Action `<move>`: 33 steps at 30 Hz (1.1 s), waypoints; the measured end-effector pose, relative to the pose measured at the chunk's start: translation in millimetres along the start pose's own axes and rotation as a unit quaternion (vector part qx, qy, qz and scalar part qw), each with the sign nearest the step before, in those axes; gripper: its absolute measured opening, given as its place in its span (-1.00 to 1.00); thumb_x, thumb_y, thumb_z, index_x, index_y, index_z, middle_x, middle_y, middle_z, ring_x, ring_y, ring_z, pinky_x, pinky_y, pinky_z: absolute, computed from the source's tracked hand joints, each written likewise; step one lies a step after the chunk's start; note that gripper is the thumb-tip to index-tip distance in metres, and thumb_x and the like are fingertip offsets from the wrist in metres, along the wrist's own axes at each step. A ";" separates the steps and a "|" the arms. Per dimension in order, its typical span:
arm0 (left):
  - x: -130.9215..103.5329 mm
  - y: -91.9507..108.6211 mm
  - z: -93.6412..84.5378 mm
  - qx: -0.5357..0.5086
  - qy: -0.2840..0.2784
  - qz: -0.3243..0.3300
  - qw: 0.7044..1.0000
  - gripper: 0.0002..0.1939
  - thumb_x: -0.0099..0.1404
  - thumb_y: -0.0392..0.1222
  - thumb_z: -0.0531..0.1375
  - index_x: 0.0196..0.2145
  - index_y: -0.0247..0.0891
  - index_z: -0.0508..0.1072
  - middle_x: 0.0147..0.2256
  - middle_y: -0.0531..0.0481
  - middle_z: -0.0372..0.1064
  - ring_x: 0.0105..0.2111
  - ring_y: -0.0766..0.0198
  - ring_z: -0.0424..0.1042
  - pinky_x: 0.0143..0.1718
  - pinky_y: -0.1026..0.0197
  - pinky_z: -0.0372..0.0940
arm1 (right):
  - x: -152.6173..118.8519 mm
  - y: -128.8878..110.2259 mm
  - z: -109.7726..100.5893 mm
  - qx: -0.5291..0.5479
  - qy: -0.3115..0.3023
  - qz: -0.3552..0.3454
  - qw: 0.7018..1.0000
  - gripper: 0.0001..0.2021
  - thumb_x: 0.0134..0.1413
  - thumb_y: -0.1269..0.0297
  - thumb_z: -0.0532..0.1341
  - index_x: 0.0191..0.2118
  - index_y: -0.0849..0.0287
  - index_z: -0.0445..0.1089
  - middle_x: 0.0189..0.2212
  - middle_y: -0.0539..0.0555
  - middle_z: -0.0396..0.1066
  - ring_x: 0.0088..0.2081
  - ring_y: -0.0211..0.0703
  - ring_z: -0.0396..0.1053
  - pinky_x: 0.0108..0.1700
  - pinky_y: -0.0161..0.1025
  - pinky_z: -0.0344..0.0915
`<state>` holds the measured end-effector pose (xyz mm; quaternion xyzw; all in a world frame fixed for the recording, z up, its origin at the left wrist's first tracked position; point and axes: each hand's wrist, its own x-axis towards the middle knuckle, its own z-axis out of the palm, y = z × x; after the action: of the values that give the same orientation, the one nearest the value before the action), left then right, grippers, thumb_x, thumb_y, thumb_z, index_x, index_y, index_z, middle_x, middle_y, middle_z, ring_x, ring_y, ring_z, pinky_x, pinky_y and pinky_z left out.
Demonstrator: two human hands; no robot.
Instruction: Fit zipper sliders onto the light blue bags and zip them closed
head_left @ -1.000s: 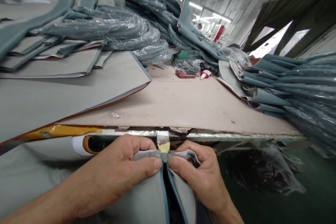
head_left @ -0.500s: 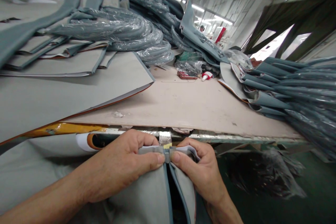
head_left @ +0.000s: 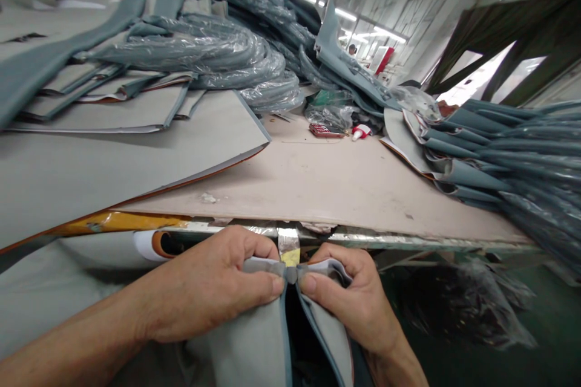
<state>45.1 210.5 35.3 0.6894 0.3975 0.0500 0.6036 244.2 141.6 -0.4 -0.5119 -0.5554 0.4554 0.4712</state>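
Observation:
A grey fabric piece (head_left: 247,338) with blue-grey edging hangs in front of the table edge. My left hand (head_left: 213,290) pinches its top edge, thumb on the near side and fingers behind. On the other side of a dark slit, my right hand (head_left: 347,290) grips the matching top edge the same way. Between the two thumbs a small grey tab (head_left: 291,274) joins the edges. Just behind it, a metal strip with yellow on it (head_left: 289,245) sticks out from the table edge. The fingertips behind the fabric are hidden.
Grey panels (head_left: 181,139) lie on the table (head_left: 327,187) at left, with plastic-wrapped blue-grey bundles (head_left: 218,48) behind. More folded pieces (head_left: 481,145) are piled at right. A red-capped white bottle (head_left: 361,132) lies at the back. Below right is a dark plastic-wrapped heap (head_left: 458,302).
Both hands have come slightly down, and more of the yellow on the metal strip shows. The slit between the fabric edges has widened. Both hands keep their hold.

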 end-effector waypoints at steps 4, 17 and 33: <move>-0.2 -3.9 -1.4 -0.006 -0.005 0.001 1.000 -0.79 0.17 -0.04 0.20 -0.45 -0.23 0.37 -0.59 0.18 0.10 -0.57 0.39 0.00 -0.58 0.29 -0.11 | -1.1 -0.8 -0.9 -0.006 -0.005 0.013 1.000 -0.72 -0.04 0.20 0.36 -0.55 0.25 0.32 -0.67 -0.10 0.13 -0.60 -0.40 -0.03 -0.58 -0.41 -0.08; 0.0 -0.1 0.9 -0.024 -0.002 0.010 1.000 -0.77 0.14 -0.01 0.21 -0.45 -0.25 0.36 -0.60 0.18 0.08 -0.58 0.40 0.00 -0.59 0.31 -0.12 | 1.6 -0.3 0.3 0.002 0.002 -0.008 1.000 -0.71 -0.01 0.21 0.36 -0.55 0.24 0.31 -0.66 -0.11 0.11 -0.59 -0.40 -0.04 -0.57 -0.41 -0.06; 1.7 -12.3 8.7 -0.076 0.025 0.041 0.996 -0.70 0.19 0.05 0.22 -0.42 -0.26 0.37 -0.55 0.17 0.09 -0.54 0.39 -0.01 -0.55 0.33 -0.08 | 3.3 -1.8 2.5 0.005 0.007 0.000 1.000 -0.72 -0.06 0.20 0.36 -0.56 0.24 0.31 -0.68 -0.10 0.12 -0.60 -0.39 -0.02 -0.58 -0.41 -0.07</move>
<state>45.0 204.1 21.5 0.6558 0.3790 0.1225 0.6413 241.4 144.7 1.2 -0.5126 -0.5500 0.4546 0.4775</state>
